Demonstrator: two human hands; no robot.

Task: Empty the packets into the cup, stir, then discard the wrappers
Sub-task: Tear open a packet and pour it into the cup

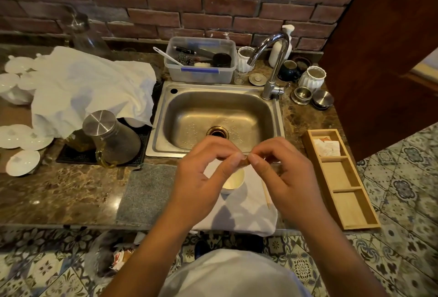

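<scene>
A small white cup (234,181) stands on a white cloth (246,216) at the counter's front edge, partly hidden under my hands. My left hand (203,176) and my right hand (282,173) meet just above the cup, both pinching a small brown packet (246,161) between thumbs and forefingers. Most of the packet is hidden by my fingers. A thin wooden stir stick (265,193) lies on the cloth to the right of the cup. More white packets (328,148) sit in the far compartment of a wooden tray (341,198) on the right.
A steel sink (213,116) with a tap (272,64) lies behind the cup. A glass jug with a steel lid (106,135) stands on a black mat at left, beside white lids and a white cloth. A bin with wrappers (116,256) is on the floor, lower left.
</scene>
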